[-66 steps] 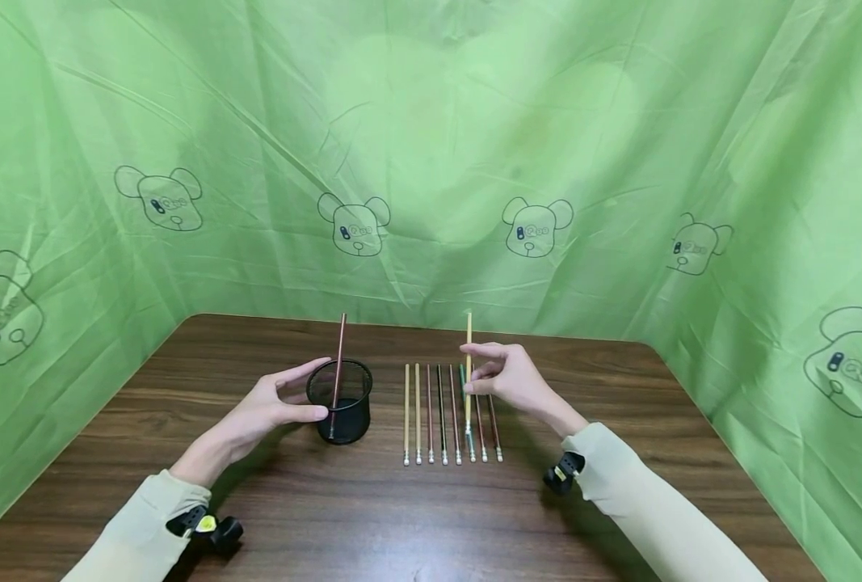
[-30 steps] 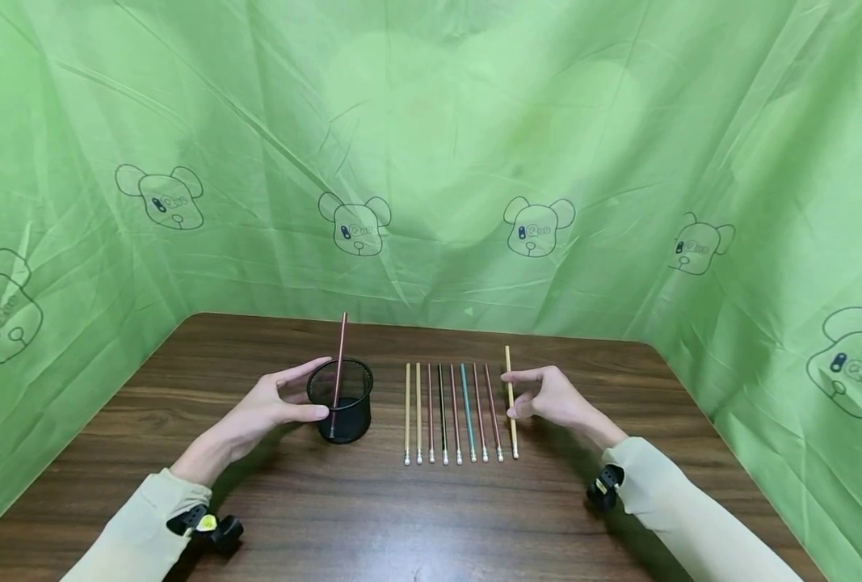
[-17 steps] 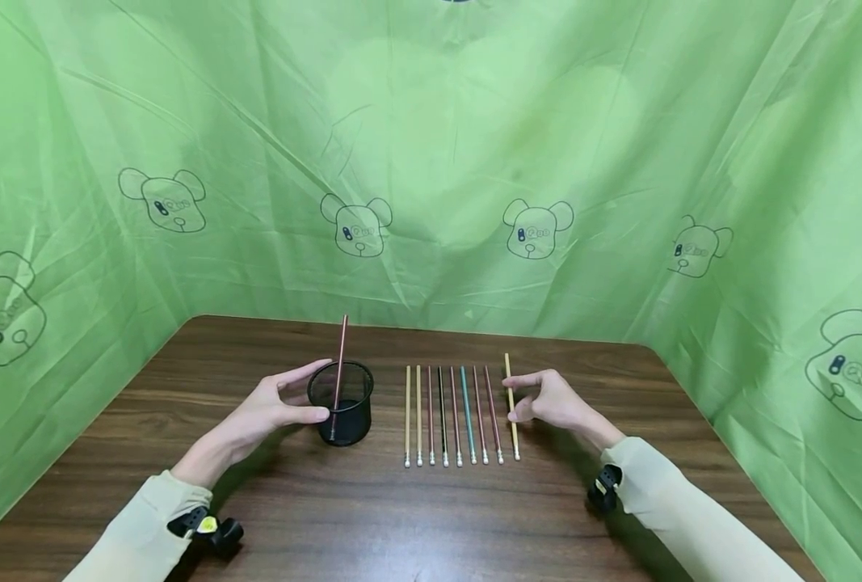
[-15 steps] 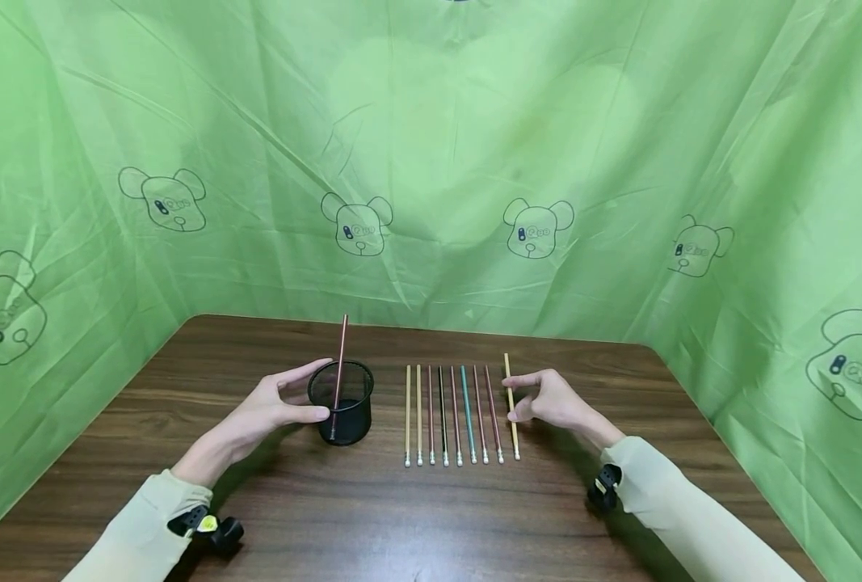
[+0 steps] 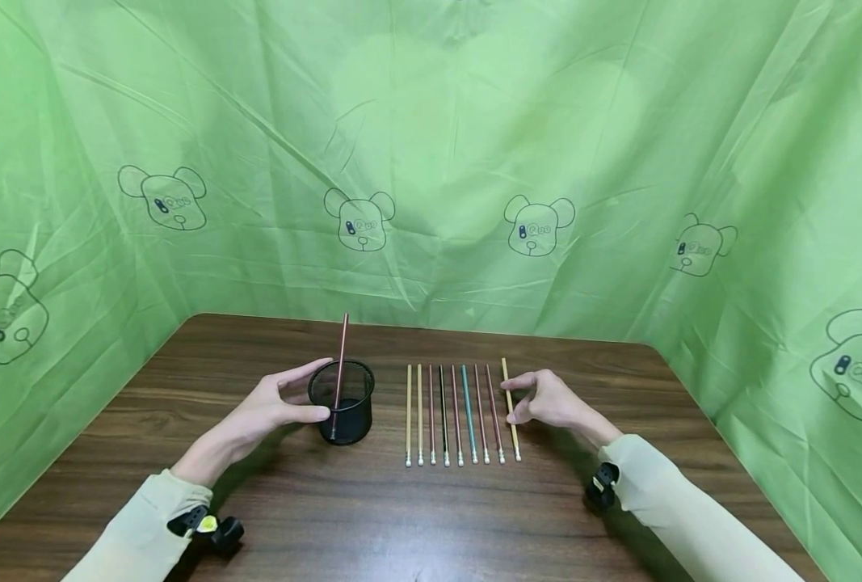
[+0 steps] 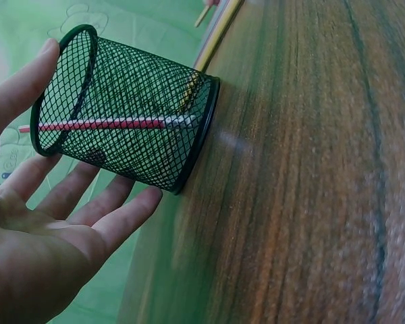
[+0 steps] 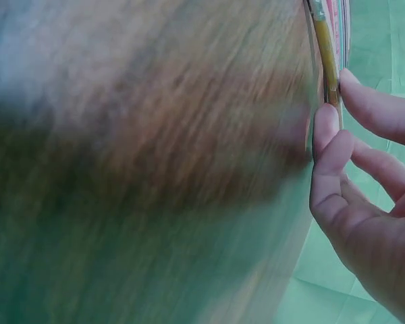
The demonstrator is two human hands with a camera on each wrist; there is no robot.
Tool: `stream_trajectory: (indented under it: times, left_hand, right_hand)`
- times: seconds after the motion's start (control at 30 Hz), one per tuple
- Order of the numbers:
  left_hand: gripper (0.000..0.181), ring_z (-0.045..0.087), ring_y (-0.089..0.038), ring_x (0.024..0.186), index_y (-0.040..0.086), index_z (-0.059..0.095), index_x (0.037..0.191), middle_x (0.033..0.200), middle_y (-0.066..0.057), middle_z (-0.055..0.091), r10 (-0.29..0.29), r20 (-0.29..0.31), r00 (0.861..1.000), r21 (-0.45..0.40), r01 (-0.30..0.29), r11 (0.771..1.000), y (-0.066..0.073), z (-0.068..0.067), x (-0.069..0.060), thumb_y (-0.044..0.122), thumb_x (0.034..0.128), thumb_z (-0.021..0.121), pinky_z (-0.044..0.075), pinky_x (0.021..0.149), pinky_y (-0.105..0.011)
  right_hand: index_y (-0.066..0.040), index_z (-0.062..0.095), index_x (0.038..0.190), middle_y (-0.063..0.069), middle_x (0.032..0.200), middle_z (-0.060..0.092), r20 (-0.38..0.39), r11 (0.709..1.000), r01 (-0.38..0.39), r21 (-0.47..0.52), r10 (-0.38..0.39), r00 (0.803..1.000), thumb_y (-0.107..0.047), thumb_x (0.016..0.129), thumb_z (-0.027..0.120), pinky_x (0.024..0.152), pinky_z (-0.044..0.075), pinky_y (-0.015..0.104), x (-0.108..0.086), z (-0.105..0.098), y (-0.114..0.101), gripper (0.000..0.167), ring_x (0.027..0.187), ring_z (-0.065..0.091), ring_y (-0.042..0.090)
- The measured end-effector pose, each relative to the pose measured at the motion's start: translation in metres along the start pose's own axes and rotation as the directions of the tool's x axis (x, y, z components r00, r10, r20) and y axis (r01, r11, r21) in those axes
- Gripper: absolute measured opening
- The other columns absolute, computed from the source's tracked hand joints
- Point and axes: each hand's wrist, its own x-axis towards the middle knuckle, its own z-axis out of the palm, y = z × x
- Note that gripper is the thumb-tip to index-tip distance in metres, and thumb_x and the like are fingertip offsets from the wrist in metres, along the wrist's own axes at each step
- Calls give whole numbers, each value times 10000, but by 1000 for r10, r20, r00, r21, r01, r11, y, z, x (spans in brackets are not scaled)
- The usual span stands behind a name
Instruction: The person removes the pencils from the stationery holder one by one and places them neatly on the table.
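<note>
My left hand grips a black mesh pencil cup from its left side, thumb at the rim and fingers along the wall. A dark red pencil leans inside the cup, its eraser end at the bottom; the left wrist view shows this through the mesh. My right hand pinches a yellow pencil that lies at the right end of a row, eraser toward me. In the right wrist view, thumb and fingers meet around that yellow pencil. A dark red pencil lies just left of it.
The row of pencils runs leftward with gaps between: a blue pencil, a black pencil and a yellow pencil among several. All lie on a brown wooden table. Green cloth hangs behind and at both sides.
My right hand has carried the yellow pencil from above the blue one to the right end of the row and lowered it; lately its far end shifted slightly left. The left hand stays put.
</note>
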Motion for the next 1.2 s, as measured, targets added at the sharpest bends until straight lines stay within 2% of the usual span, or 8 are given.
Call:
stream_trajectory:
  times: [0.1,0.2,0.33,0.53,0.8,1.2]
  left_hand:
    - [834,540,-366,1366,105,420,1626,1532,-238,517,0,2,1000,0,0,1000,1,1,0,91,904,839,480,995,-269]
    - [836,543,-358,1364,111,423,1625,1535,-234,515,-2,-1,1000,10,2,1000,3,1,-1,99,902,844,469,998,-255]
    - [840,551,-351,1358,116,423,1626,1540,-226,512,-6,-4,1000,17,6,1000,4,0,-1,106,901,847,454,1002,-242]
    - [840,567,-339,1343,118,422,1627,1542,-218,512,-5,-3,1000,16,5,1000,3,-1,-1,104,902,846,453,1002,-241]
    - [831,581,-325,1332,127,420,1629,1488,-218,569,2,1,1000,16,-2,1000,3,-1,-1,101,911,838,454,1004,-237]
    - [833,559,-379,1344,117,418,1629,1559,-228,489,-1,5,1000,5,1,1000,0,0,-1,95,909,837,480,991,-268]
  right_hand:
    - [146,650,1315,272,1131,739,-1,1000,5,-11,-5,1000,84,765,878,775,598,330,-1,1,0,599,778,769,248]
    - [118,690,1280,264,1161,731,-20,999,3,-46,-4,1000,71,753,897,769,595,326,0,2,0,569,769,765,235]
    - [74,732,1248,267,1309,668,-51,995,-9,-95,4,999,40,744,922,746,588,307,2,3,0,540,760,755,194]
    - [56,749,1230,243,1304,668,-61,993,-33,-112,26,998,54,752,910,733,578,303,1,6,-3,505,750,744,178]
    - [35,779,1180,205,1228,705,-76,984,-28,-176,15,997,29,746,914,722,572,308,1,8,-6,455,726,729,150]
    - [44,764,1200,182,1229,723,-86,987,-59,-146,46,995,23,768,905,732,579,326,-3,10,-3,455,792,745,167]
